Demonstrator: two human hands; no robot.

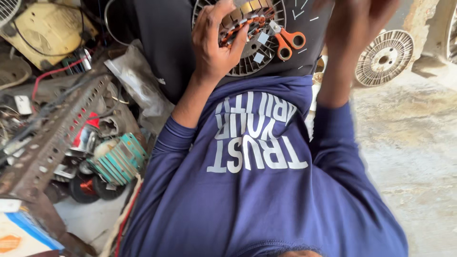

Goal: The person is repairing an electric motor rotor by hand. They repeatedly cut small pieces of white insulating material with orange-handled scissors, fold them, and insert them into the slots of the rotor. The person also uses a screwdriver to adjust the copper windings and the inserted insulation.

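left hand (215, 44): fingers curled, gripping stator (247, 38) on lap | right hand (357, 33): raised (blurred), grip unreadable | scissors (285, 42) on stator's right edge

- The left hand (216, 45) grips the near rim of a round motor stator (247, 35) resting on the lap, fingers over its copper windings.
- Orange-handled scissors (285, 42) lie on the stator, just right of the left hand.
- The right hand (357, 33), blurred, hovers right of the stator.
- A second round stator disc (384, 58) lies on the concrete floor (409, 143), further right.
- A teal-finned motor part (119, 159) sits well left and nearer.
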